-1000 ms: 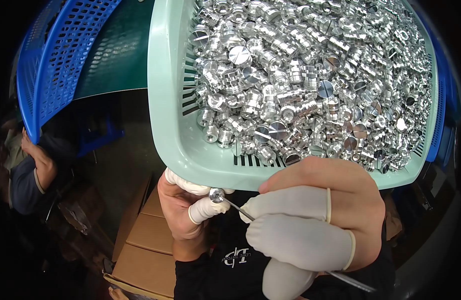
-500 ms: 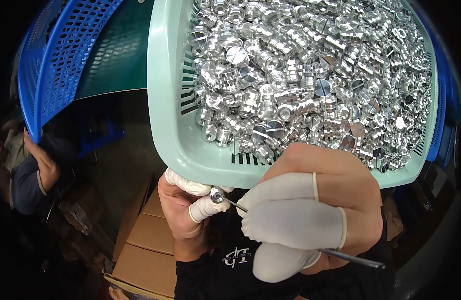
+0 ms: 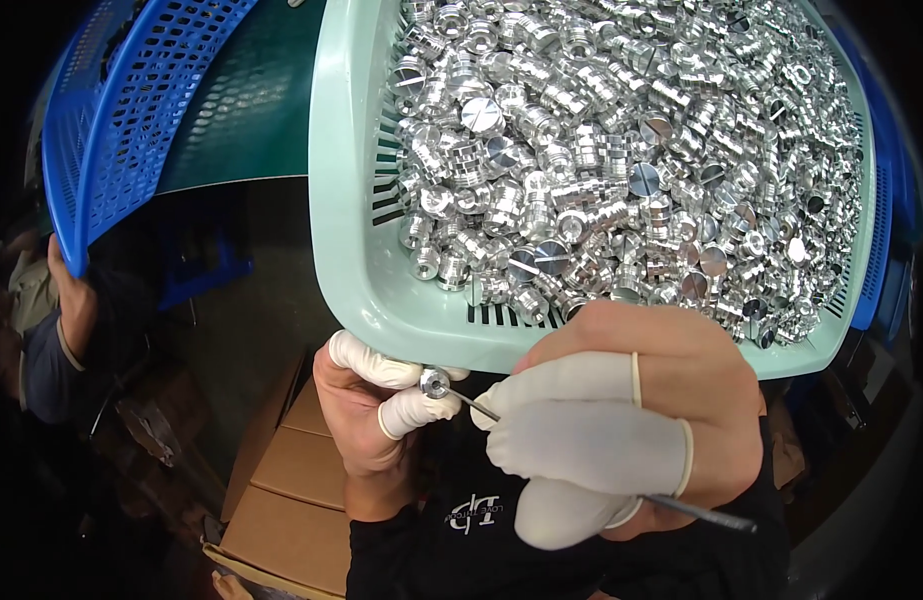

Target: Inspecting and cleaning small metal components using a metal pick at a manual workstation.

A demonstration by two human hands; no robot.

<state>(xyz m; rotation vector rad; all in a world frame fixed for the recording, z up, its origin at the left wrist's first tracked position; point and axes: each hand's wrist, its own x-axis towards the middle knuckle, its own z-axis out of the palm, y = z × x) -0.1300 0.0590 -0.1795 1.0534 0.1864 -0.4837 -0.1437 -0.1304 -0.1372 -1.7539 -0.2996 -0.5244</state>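
My left hand (image 3: pixel 373 415), with white finger cots, pinches one small silver metal part (image 3: pixel 434 381) just below the near rim of a pale green basket (image 3: pixel 353 250). My right hand (image 3: pixel 631 420), also wearing finger cots, grips a thin metal pick (image 3: pixel 696 510). The pick's tip touches the part held in my left hand. The basket is heaped with several shiny turned metal parts (image 3: pixel 601 150).
A blue perforated basket (image 3: pixel 131 110) stands to the left over a dark green surface (image 3: pixel 241 110). Brown cardboard boxes (image 3: pixel 291 500) lie below my hands. Another person's arm (image 3: pixel 61 330) shows at the far left edge.
My right hand has shifted slightly, the pick's handle swinging lower to the right. My left hand keeps the small part in the same spot.
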